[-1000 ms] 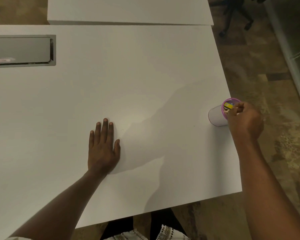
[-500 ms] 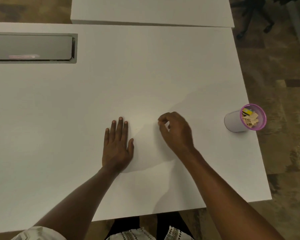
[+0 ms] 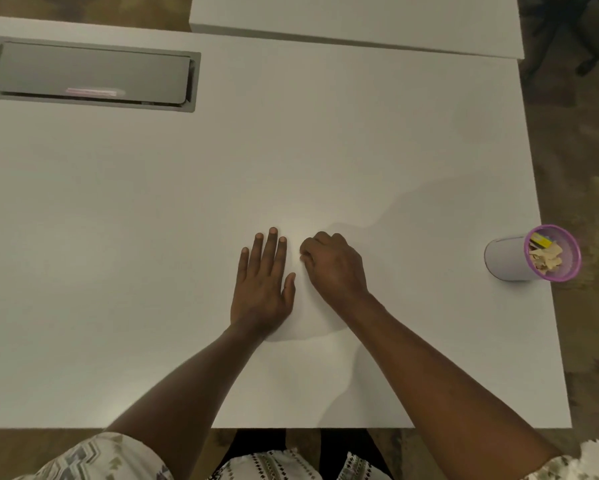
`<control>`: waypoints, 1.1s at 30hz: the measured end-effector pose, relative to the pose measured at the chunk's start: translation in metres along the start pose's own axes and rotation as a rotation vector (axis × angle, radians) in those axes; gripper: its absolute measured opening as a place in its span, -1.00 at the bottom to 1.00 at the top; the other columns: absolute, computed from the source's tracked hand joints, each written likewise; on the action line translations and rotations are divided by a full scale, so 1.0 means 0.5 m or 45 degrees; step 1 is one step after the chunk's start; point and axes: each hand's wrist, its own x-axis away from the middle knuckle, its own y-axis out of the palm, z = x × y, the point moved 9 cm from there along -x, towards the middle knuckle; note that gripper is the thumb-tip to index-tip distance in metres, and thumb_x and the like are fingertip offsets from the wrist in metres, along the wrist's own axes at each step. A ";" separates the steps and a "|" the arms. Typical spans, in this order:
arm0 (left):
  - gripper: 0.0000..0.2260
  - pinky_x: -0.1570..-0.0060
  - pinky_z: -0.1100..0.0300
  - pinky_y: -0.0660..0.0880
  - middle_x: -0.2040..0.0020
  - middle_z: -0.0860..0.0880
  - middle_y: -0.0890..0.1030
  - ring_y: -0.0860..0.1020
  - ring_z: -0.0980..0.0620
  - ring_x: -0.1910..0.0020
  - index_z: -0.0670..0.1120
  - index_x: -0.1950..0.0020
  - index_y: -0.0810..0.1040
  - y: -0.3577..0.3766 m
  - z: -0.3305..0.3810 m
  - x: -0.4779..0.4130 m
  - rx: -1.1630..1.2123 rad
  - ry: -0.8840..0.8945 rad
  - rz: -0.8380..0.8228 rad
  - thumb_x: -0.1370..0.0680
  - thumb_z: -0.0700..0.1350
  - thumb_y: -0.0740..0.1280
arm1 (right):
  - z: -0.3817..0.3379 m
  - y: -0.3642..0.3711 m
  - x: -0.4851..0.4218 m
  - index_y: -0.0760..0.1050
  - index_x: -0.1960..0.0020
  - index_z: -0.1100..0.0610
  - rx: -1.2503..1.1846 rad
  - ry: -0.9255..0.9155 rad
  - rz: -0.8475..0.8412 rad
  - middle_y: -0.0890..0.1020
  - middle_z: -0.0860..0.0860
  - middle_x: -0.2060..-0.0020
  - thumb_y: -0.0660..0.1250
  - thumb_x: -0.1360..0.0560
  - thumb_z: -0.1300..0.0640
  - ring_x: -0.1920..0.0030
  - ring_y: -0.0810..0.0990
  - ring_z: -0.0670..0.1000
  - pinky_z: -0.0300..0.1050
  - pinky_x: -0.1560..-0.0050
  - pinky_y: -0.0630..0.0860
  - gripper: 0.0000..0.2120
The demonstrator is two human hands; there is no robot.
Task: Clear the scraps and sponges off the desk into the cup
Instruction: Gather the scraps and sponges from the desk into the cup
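Your left hand [image 3: 261,285] lies flat, fingers straight; your right hand [image 3: 336,268] beside it curls its fingers on nothing visible; scraps [image 3: 547,259] and sponge [image 3: 540,241] sit in the cup [image 3: 507,259] at the counter's [image 3: 118,237] right edge; probably done, so scan for strays.

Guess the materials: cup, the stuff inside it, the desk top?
Cup: likely paper or thin plastic; pale matte wall, pink-purple rim. Scraps: tan, crumpled, so probably paper or card. Yellow piece: probably sponge, with a dark layer on one side. Desk: white, smooth, low sheen; looks like laminate.
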 end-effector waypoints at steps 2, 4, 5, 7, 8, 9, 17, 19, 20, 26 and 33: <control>-0.42 -0.59 -0.13 0.02 -0.67 -0.07 -0.05 -0.10 -0.08 -0.65 -0.10 -0.66 -0.01 0.000 -0.001 0.000 0.002 -0.004 -0.004 -0.69 0.06 0.04 | -0.012 -0.004 -0.006 0.53 0.20 0.09 0.078 -0.056 -0.005 0.55 -0.01 0.29 0.35 -0.49 0.19 0.29 0.48 0.07 -0.15 0.42 0.33 -0.91; -0.42 -0.59 -0.14 0.02 -0.67 -0.07 -0.05 -0.10 -0.08 -0.65 -0.09 -0.66 -0.02 0.001 -0.001 0.000 0.002 -0.004 -0.009 -0.69 0.06 0.03 | -0.025 -0.006 -0.013 0.53 0.24 0.11 0.164 -0.103 -0.044 0.55 0.01 0.34 0.41 -0.44 0.24 0.33 0.49 0.07 -0.19 0.43 0.25 -0.89; -0.42 -0.59 -0.14 0.03 -0.67 -0.07 -0.05 -0.10 -0.08 -0.65 -0.09 -0.66 -0.02 0.002 -0.001 0.000 0.002 -0.003 -0.008 -0.69 0.06 0.04 | -0.033 -0.006 -0.017 0.52 0.27 0.12 0.209 -0.125 -0.062 0.54 0.02 0.37 0.45 -0.39 0.26 0.36 0.48 0.07 -0.19 0.43 0.20 -0.86; -0.42 -0.59 -0.14 0.03 -0.67 -0.07 -0.07 -0.11 -0.07 -0.65 -0.09 -0.66 -0.03 0.002 -0.001 0.000 0.000 -0.006 -0.012 -0.69 0.06 0.05 | -0.047 -0.006 -0.026 0.49 0.31 0.13 0.286 -0.163 -0.090 0.52 0.04 0.42 0.49 -0.31 0.29 0.42 0.47 0.07 -0.18 0.43 0.14 -0.81; -0.42 -0.59 -0.13 0.02 -0.67 -0.06 -0.07 -0.12 -0.07 -0.65 -0.09 -0.66 -0.04 0.003 -0.001 0.000 0.000 -0.009 -0.014 -0.69 0.07 0.05 | -0.053 -0.004 -0.029 0.49 0.32 0.15 0.309 -0.182 -0.100 0.51 0.06 0.44 0.51 -0.28 0.31 0.44 0.47 0.07 -0.18 0.44 0.14 -0.80; -0.42 -0.59 -0.13 0.02 -0.67 -0.06 -0.07 -0.12 -0.07 -0.65 -0.09 -0.66 -0.04 0.003 -0.001 0.001 -0.002 -0.011 -0.014 -0.69 0.07 0.05 | -0.057 -0.001 -0.032 0.49 0.32 0.16 0.325 -0.200 -0.114 0.51 0.07 0.44 0.51 -0.27 0.32 0.45 0.47 0.08 -0.18 0.44 0.14 -0.80; -0.42 -0.59 -0.14 0.03 -0.67 -0.06 -0.07 -0.12 -0.07 -0.65 -0.09 -0.66 -0.03 0.002 -0.002 -0.001 -0.005 -0.015 -0.007 -0.70 0.07 0.05 | -0.055 0.017 -0.039 0.47 0.30 0.23 0.320 -0.227 -0.176 0.50 0.14 0.44 0.41 -0.22 0.39 0.45 0.46 0.13 -0.16 0.44 0.16 -0.85; -0.42 -0.59 -0.13 0.02 -0.67 -0.06 -0.07 -0.13 -0.07 -0.65 -0.09 -0.66 -0.03 0.003 -0.003 0.000 -0.005 -0.018 -0.012 -0.70 0.08 0.04 | -0.055 0.028 -0.040 0.50 0.22 0.26 0.308 -0.238 -0.219 0.54 0.18 0.35 0.37 -0.31 0.35 0.35 0.52 0.17 -0.11 0.41 0.20 -0.92; -0.42 -0.59 -0.13 0.02 -0.67 -0.06 -0.07 -0.13 -0.07 -0.65 -0.09 -0.66 -0.03 0.003 -0.003 0.000 -0.007 -0.015 -0.013 -0.70 0.08 0.04 | -0.054 0.034 -0.040 0.51 0.16 0.27 0.313 -0.240 -0.239 0.56 0.19 0.28 0.34 -0.37 0.31 0.28 0.54 0.19 -0.09 0.38 0.23 -0.94; -0.43 -0.59 -0.13 0.02 -0.67 -0.06 -0.06 -0.11 -0.07 -0.65 -0.09 -0.66 -0.03 0.004 -0.002 0.000 -0.005 -0.011 -0.009 -0.70 0.07 0.04 | -0.043 0.033 -0.047 0.45 0.12 0.19 0.154 -0.225 -0.316 0.51 0.11 0.20 0.27 -0.41 0.20 0.14 0.50 0.16 -0.07 0.27 0.24 -0.93; -0.41 -0.60 -0.12 -0.01 -0.67 -0.06 -0.07 -0.13 -0.07 -0.65 -0.09 -0.66 -0.04 -0.001 -0.001 0.000 0.005 -0.006 0.006 -0.69 0.04 0.08 | 0.065 0.025 -0.020 0.46 0.20 0.00 -0.331 0.085 -0.199 0.51 -0.10 0.30 0.28 -0.44 0.13 0.27 0.47 -0.06 -0.14 0.25 0.43 -0.94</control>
